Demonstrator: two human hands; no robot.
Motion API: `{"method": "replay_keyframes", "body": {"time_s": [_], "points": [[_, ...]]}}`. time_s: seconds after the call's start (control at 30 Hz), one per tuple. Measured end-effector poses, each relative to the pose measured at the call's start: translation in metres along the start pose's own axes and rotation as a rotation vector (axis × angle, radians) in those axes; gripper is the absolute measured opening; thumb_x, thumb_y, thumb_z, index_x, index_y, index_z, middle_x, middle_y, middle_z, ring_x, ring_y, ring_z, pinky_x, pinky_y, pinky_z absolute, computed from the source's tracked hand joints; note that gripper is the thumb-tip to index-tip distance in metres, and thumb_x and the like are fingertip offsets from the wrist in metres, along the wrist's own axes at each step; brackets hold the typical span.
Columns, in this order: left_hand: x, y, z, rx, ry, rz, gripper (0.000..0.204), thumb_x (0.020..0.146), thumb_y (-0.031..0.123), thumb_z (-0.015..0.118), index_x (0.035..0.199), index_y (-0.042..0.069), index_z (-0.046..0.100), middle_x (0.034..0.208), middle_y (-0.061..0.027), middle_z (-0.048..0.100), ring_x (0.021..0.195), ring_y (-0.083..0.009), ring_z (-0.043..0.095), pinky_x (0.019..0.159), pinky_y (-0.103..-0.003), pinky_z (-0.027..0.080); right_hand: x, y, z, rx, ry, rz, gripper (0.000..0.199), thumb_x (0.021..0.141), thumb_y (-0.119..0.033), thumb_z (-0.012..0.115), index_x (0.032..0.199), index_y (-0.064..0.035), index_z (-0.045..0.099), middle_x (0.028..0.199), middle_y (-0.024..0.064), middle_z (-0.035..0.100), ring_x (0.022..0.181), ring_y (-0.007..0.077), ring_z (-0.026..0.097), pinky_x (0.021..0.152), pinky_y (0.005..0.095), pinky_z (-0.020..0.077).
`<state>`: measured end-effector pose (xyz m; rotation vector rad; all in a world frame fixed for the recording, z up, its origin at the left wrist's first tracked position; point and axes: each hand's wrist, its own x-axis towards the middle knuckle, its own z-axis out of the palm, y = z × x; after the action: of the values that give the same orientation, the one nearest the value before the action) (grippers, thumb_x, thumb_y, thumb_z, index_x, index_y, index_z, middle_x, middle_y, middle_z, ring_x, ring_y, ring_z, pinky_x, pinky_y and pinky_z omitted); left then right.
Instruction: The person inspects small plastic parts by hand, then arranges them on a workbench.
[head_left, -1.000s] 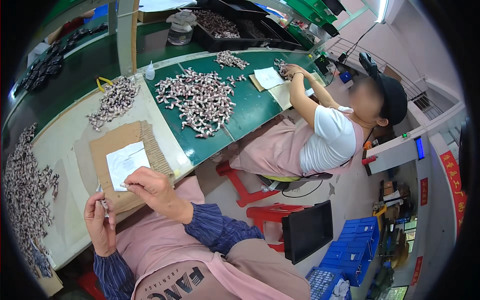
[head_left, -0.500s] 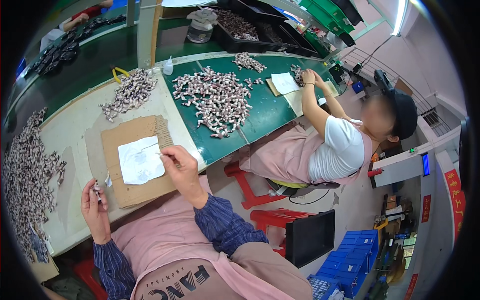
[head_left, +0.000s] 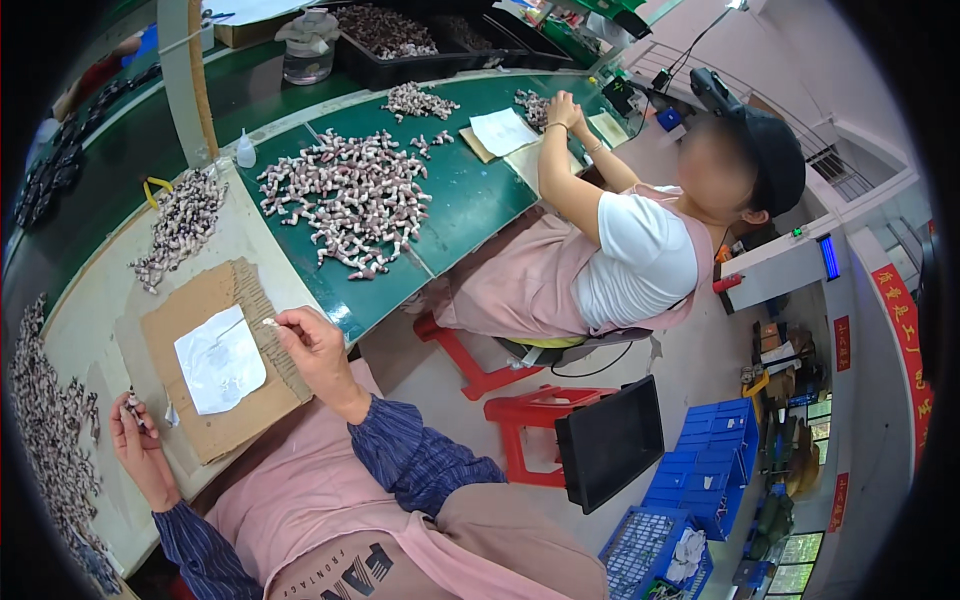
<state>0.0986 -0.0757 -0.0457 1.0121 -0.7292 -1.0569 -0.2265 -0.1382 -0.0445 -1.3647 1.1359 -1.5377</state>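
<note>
My left hand point(head_left: 146, 450) is held over the pale worktop, left of the cardboard, its fingers closed around a small dark-and-white figurine point(head_left: 132, 404). Between the thumb and fingertips of my right hand point(head_left: 322, 358) is a tiny whitish piece point(head_left: 270, 322), too small to name. That hand hovers above the right edge of a brown cardboard sheet point(head_left: 165, 328). On the cardboard lies a creased white paper point(head_left: 222, 368) with faint wet-looking marks. A heap of small figurines point(head_left: 55, 430) spreads along the far left, and a smaller pile point(head_left: 185, 222) lies beyond the cardboard.
A large figurine pile point(head_left: 350, 200) covers part of the green tabletop. A white dropper bottle point(head_left: 245, 150) and yellow-handled pliers point(head_left: 155, 190) stand farther back. At right, a seated co-worker point(head_left: 640, 240) handles similar pieces. A red stool point(head_left: 530, 430) and black tray point(head_left: 612, 440) are below.
The whole view has swung, shifting the scene leftward. My right hand has moved off the paper's edge, and the whitish piece shows more plainly. My left hand still grips the figurine.
</note>
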Motion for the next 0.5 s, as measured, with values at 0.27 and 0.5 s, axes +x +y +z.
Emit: {"method": "replay_keyframes", "body": {"time_s": [0.27,0.5], "points": [[-0.003,-0.008,0.006,0.171,0.043,0.009,0.028,0.106,0.019,0.050,0.128,0.002,0.057,0.099,-0.0030,0.062,0.075,-0.0042,0.049,0.065,-0.019,0.039,0.006,-0.010,0.008,-0.123,-0.068,-0.045,0.011,0.089,0.001,0.066,0.100,0.0029,0.066,0.088,0.0094,0.063,0.070,0.0150,0.059,0.061,0.0268,0.0457],[-0.011,-0.008,0.018,0.283,0.104,-0.014,0.027,0.105,0.019,0.053,0.125,0.002,0.059,0.096,-0.0032,0.064,0.072,-0.0036,0.050,0.062,-0.018,0.040,0.017,-0.004,0.013,-0.183,-0.137,-0.093,0.010,0.088,0.000,0.067,0.098,0.0022,0.066,0.086,0.0124,0.063,0.072,0.0221,0.062,0.065,0.0307,0.0490]]}}
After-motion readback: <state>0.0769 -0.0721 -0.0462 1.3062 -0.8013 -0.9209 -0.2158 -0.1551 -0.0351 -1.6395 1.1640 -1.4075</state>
